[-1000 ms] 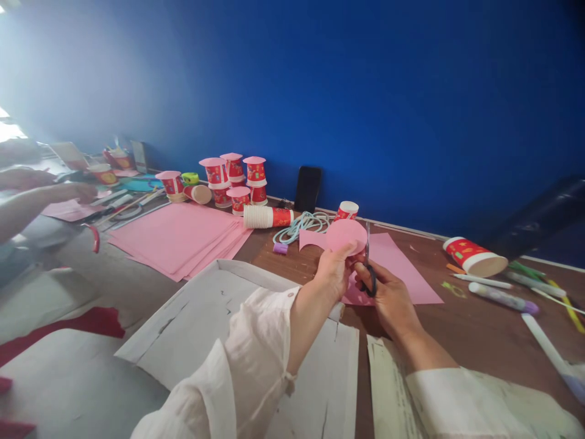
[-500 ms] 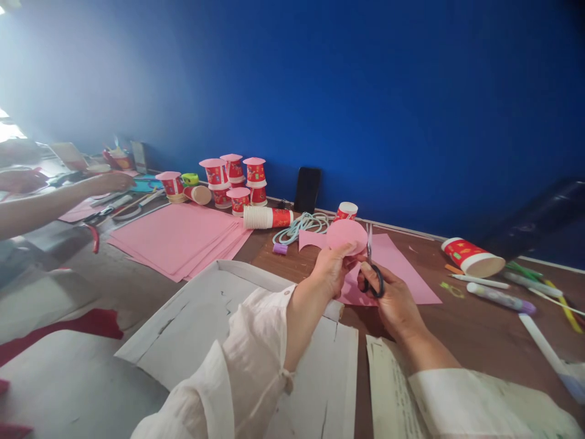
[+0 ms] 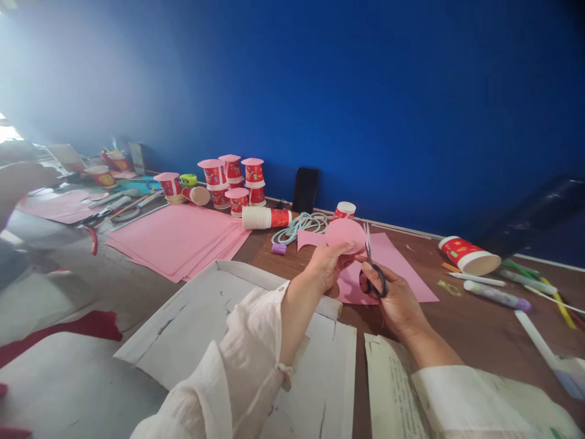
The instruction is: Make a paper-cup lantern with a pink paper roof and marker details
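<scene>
Pinches with the left hand [image 3: 329, 263], laying the thumb on top and tucking the fingers beneath. Curls the right hand [image 3: 397, 300] just to its right, slightly nearer the body, pointing that thumb toward the left one. Slants the left forearm [image 3: 296, 314] and the right forearm [image 3: 436, 349] inward, converging at the hands.

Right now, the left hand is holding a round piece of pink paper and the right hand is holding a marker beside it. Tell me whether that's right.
Not quite: the head view shows the right hand holding scissors, not a marker. The left hand is indeed holding the round piece of pink paper.
</scene>
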{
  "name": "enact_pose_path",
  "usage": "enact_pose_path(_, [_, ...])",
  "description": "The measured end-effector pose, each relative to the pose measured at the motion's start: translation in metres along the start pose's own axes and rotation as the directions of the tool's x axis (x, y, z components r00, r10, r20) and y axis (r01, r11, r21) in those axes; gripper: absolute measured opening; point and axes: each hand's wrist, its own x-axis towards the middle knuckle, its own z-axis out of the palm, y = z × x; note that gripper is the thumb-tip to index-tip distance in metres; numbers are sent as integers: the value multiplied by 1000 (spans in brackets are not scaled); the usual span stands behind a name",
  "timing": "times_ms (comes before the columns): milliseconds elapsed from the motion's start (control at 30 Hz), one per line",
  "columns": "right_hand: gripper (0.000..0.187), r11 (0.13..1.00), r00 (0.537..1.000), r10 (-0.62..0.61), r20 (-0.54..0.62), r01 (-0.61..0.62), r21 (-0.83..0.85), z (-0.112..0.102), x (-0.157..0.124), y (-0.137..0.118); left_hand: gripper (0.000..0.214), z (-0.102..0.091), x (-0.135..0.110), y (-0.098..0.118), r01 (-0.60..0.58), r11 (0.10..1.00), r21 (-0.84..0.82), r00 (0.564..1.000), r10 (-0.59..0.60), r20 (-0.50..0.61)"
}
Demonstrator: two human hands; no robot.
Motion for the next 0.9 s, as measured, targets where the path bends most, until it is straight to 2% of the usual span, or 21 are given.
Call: enact_pose_path(900, [58,999,999,34,-6,-34,-3,-1,-1,-2,29,-2,1,1,-27,998,52,1000,26,12])
